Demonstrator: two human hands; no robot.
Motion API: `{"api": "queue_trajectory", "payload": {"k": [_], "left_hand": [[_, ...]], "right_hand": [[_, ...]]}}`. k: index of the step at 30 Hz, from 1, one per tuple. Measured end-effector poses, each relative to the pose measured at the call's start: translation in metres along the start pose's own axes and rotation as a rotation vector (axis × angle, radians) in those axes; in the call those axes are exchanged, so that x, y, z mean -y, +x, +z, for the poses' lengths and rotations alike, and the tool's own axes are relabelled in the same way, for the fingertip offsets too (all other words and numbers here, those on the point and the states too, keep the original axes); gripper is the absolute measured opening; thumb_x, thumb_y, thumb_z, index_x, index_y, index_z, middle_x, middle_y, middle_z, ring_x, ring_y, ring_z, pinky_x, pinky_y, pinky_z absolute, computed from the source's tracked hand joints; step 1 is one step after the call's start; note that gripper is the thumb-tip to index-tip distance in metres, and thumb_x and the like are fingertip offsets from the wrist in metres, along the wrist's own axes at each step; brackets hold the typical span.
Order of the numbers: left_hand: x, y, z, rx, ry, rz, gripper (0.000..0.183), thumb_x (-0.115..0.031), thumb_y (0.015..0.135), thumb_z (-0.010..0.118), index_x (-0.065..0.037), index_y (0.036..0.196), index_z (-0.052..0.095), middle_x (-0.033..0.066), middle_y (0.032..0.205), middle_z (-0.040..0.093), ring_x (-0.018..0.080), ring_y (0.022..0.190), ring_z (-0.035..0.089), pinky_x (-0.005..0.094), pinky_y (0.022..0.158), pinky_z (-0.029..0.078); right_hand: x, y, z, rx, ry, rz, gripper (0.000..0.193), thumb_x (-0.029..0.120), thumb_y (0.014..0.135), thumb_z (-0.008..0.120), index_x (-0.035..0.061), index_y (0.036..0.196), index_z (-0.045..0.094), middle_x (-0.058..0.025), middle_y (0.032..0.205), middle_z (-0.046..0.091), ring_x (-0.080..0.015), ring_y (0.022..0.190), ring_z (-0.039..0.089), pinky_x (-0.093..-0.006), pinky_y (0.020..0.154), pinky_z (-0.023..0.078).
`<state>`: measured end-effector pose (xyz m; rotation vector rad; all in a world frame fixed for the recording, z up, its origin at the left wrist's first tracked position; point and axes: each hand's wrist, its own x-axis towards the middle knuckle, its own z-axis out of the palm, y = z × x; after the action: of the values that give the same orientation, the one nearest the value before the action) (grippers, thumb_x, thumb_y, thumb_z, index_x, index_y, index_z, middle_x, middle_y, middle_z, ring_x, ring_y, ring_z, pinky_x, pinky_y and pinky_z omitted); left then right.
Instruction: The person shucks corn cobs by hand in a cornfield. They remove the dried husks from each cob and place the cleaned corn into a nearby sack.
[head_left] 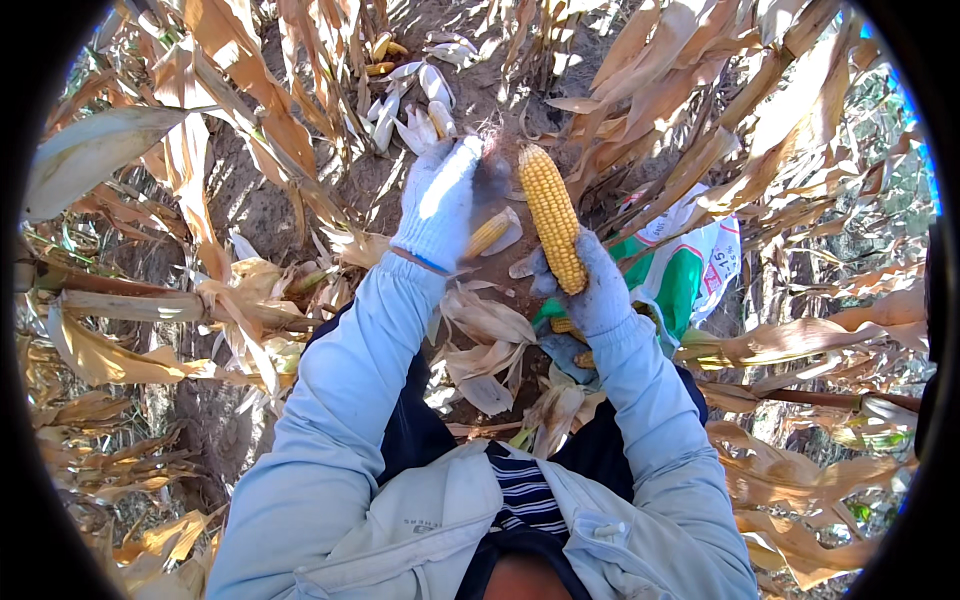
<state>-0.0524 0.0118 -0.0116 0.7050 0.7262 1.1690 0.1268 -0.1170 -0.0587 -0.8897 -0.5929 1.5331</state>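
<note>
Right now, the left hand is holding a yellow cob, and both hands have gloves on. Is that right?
Not quite. The head view shows the yellow cob in the right hand, not the left hand. Both hands do have gloves on.

Ear of corn (553, 217): bare of husk, kernels exposed along the whole visible side. Colour yellow, somewhat paler toward the far tip. Kernels plump, packed close in lengthwise rows. Shape long, fairly straight, tapering to a blunt, rounded tip. Gripped near its lower end in the right hand (588, 280); upper length stands free of the grip. Tip points away from the person, leaning slightly left. Underside hidden.
</note>
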Motion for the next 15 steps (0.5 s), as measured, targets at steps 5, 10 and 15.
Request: {"api": "queue_trajectory", "payload": {"k": [5,10,15], "left_hand": [[-0.022,0.0,-0.004,0.069,0.526,0.231,0.026,-0.024,0.106,0.06,-0.001,0.116,0.063,0.0059,0.086,0.064,0.0143,0.071,0.064,0.0299,0.061,0.057],[-0.046,0.013,-0.032,0.026,1.477,0.644,0.028,-0.029,0.104,0.056,-0.004,0.114,0.066,0.0235,0.1,0.07,0.046,0.094,0.066,0.0511,0.084,0.054],[-0.066,0.025,-0.073,0.154,1.912,0.172,0.056,-0.042,0.091,0.07,-0.009,0.136,0.061,0.021,0.123,0.07,0.041,0.113,0.067,0.0487,0.097,0.053]], "right_hand": [[0.005,-0.003,-0.014,-0.02,0.232,0.088,0.062,0.055,0.103,0.054,0.0059,0.14,0.055,-0.0128,0.094,0.067,-0.0194,0.07,0.061,-0.0336,0.065,0.048],[0.018,-0.006,-0.009,-0.083,0.25,0.108,0.06,0.054,0.104,0.051,0.0046,0.139,0.056,-0.0117,0.099,0.069,-0.0207,0.074,0.066,-0.0356,0.068,0.053],[0.019,-0.007,-0.032,-0.039,0.321,0.172,0.057,0.055,0.105,0.041,0.0084,0.133,0.059,-0.0156,0.101,0.073,-0.0286,0.071,0.072,-0.0437,0.067,0.061]]}}
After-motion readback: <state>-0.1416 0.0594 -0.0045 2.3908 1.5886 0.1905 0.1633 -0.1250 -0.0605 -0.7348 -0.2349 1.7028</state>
